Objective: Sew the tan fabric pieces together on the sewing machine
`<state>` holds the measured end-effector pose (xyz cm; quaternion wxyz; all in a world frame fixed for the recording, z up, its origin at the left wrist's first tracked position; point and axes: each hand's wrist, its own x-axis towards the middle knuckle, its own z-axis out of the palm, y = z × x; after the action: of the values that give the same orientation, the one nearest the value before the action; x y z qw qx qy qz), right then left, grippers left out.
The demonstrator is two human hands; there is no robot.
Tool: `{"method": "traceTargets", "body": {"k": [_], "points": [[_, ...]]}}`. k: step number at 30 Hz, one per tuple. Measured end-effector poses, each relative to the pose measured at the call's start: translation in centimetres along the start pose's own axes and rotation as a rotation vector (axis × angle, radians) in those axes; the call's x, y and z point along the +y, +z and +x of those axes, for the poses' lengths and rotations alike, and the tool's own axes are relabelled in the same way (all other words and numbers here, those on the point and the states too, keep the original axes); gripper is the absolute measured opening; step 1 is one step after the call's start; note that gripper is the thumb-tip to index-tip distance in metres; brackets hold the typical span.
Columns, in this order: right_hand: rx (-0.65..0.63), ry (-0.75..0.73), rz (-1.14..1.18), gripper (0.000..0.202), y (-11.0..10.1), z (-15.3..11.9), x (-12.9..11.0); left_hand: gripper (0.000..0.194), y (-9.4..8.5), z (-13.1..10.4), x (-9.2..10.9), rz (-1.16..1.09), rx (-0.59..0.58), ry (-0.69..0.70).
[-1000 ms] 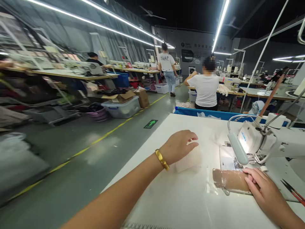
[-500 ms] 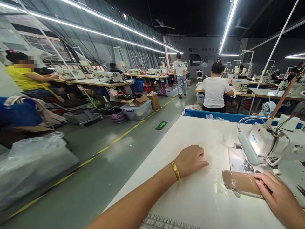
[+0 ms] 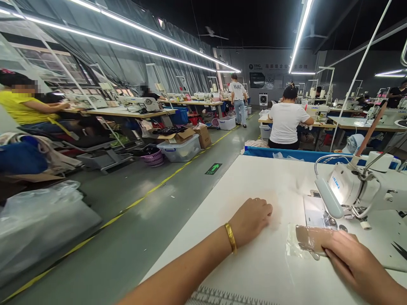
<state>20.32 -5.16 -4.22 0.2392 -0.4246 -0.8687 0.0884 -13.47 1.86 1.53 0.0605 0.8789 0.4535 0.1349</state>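
My left hand (image 3: 252, 221), a gold bangle (image 3: 231, 238) on its wrist, rests knuckles up on the white tabletop (image 3: 254, 178). Its fingers are curled in, and nothing shows in them. My right hand (image 3: 351, 256) is closed over the right end of a flat brown piece in clear plastic (image 3: 313, 238), hiding that end. The piece lies just in front of the needle plate (image 3: 313, 210) of a white sewing machine (image 3: 345, 184). Loose clear plastic spreads from its left end onto the table.
A clear ruler (image 3: 222, 296) lies at the near table edge, and dark scissors (image 3: 400, 250) at the right. Blue cloth (image 3: 286, 153) hangs along the far edge. An aisle with a yellow line runs at left; a seated person (image 3: 288, 123) works ahead.
My right hand has slid left over the brown piece and covers more of it. The fingers and thumb of my left hand have curled in. The view has shifted slightly.
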Motion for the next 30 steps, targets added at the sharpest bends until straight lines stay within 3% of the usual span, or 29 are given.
{"method": "traceTargets", "body": {"k": [3, 6, 10, 12, 14, 18, 26, 30], "points": [[-0.033, 0.023, 0.064, 0.022, -0.7, 2.1, -2.5, 0.023, 0.1, -0.1, -0.4, -0.018, 0.013, -0.022], [-0.039, 0.175, 0.196, 0.027, -1.1, 4.5, -4.4, 0.027, -0.3, -0.2, -0.6, -0.052, 0.053, -0.014], [-0.116, 0.481, 0.677, 0.024, 0.3, 8.1, -5.7, 0.03, -0.4, -0.3, -0.6, -0.089, 0.096, 0.067], [-0.025, 0.628, 0.932, 0.035, 1.9, 9.9, -5.8, 0.031, -0.2, -0.3, -0.5, -0.084, 0.095, 0.1], [0.026, 0.654, 0.996, 0.045, 3.5, 11.5, -5.8, 0.031, 0.0, -0.4, -0.4, -0.074, 0.085, 0.112], [0.123, 0.681, 1.028, 0.044, 5.4, 13.5, -6.0, 0.03, 0.0, -0.6, -0.2, -0.05, 0.082, 0.066], [0.17, 0.638, 0.955, 0.042, 5.9, 13.3, -6.2, 0.031, 0.3, -0.7, -0.2, -0.096, 0.15, -0.046], [0.152, 0.596, 0.838, 0.031, 5.8, 12.7, -5.8, 0.033, -1.1, -0.5, -1.0, -0.136, 0.251, -0.123]]}}
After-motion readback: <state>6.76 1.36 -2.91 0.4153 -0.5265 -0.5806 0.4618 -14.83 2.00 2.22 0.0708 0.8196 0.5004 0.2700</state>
